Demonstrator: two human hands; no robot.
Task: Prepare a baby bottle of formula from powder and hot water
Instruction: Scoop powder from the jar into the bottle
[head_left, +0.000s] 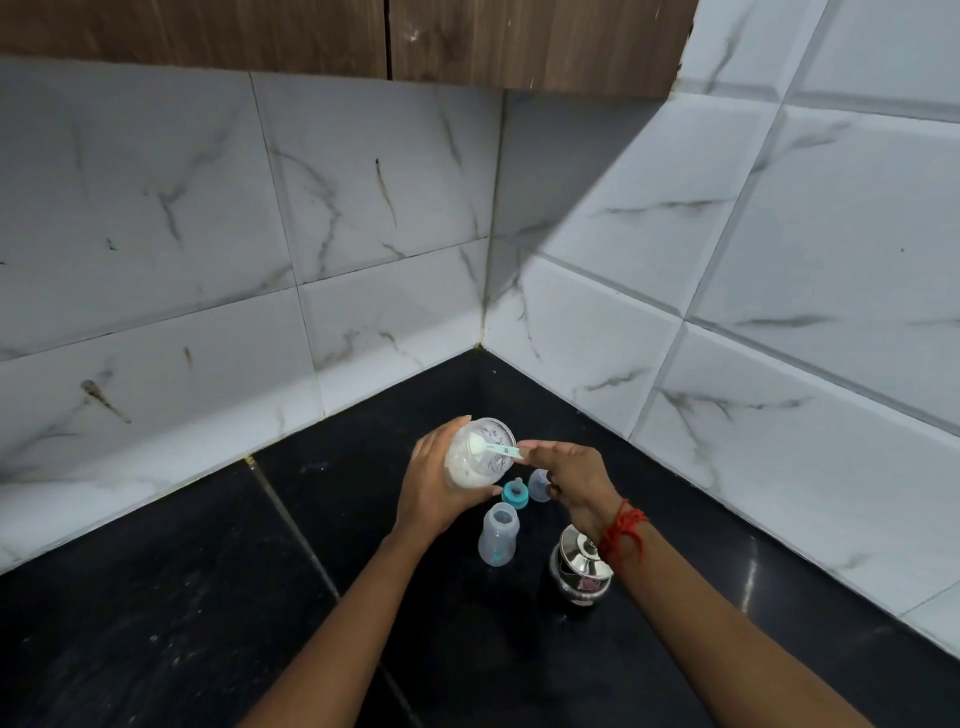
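Note:
My left hand (434, 486) holds a clear jar of white formula powder (475, 457), tilted with its mouth toward the right. My right hand (569, 480) pinches the handle of a small pale green scoop (493, 448) whose bowl is inside the jar's mouth. Below the hands, an open translucent baby bottle (498, 538) stands upright on the black counter (208, 597). Behind the bottle lie its teal ring with nipple (515, 493) and a clear cap (539, 484). A shiny steel lidded vessel (579, 569) stands to the right of the bottle, under my right wrist.
The black counter runs into a corner of white marble-look tiled walls (483, 332). Wooden cabinets (363, 36) hang above. A red thread band (626, 530) circles my right wrist.

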